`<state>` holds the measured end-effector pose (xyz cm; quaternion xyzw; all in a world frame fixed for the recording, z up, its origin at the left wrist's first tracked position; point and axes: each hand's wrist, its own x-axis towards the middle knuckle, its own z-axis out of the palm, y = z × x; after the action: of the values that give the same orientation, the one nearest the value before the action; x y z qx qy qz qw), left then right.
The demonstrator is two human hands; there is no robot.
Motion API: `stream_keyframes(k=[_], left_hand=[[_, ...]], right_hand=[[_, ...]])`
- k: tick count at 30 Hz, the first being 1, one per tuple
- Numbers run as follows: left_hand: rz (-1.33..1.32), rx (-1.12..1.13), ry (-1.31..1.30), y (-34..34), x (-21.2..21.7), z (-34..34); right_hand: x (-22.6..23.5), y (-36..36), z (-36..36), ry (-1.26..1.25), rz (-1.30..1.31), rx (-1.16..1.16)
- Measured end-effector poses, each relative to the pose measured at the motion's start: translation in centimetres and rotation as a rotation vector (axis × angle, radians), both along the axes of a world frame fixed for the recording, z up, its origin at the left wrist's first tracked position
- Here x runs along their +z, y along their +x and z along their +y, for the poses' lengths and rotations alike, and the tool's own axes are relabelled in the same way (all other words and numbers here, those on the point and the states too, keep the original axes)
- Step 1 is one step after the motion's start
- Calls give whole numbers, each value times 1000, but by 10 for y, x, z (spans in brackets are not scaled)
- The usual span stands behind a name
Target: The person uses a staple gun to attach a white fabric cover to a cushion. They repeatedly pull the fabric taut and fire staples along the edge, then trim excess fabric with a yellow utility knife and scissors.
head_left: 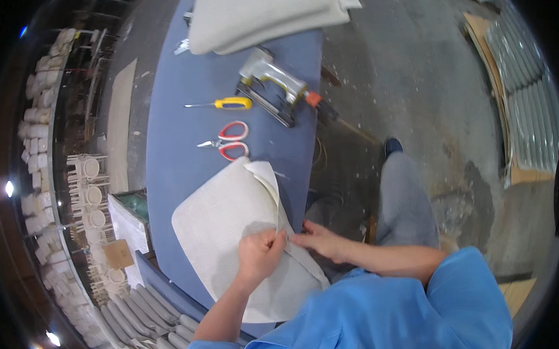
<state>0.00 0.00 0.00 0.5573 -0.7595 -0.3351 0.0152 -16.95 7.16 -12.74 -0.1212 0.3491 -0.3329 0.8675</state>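
A seat pad (219, 209) wrapped in off-white fabric lies at the near end of the blue-topped table. Its right edge shows a folded flap of fabric (264, 174) at the far corner. My left hand (260, 255) is closed on the fabric at that right edge, knuckles up. From the right, my right hand (321, 241) meets it, thumb side at the fabric edge close to my left fingers; its grip is partly hidden. Beyond the pad lie red-and-white-handled scissors (231, 141), a yellow-handled screwdriver (233, 103) and a staple gun (271, 84) with an orange hose fitting.
Folded off-white fabric (261, 18) covers the table's far end. The blue table (169, 138) ends close beside my leg (409, 199). To the left stand a carton (119, 253), stacked grey pads (142, 312) and chair frames. Plastic-wrapped panels (526, 98) stand at right.
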Motion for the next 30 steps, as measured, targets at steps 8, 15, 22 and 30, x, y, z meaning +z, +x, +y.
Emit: stream_keyframes(k=[8,15,22,30], left_hand=[[6,-7,-128,22,12,5],[163,-27,-136,1,-4,4],[90,-2,-79,7,7,4],[100,-15,-118,20,4,-1]], right_hand=[[53,-64,-94,-934,902,69],[115,-153,-315,-818,1767,180],[115,-132,-347,-700,1574,154],[145,-163,-242,-928,1030,-259]])
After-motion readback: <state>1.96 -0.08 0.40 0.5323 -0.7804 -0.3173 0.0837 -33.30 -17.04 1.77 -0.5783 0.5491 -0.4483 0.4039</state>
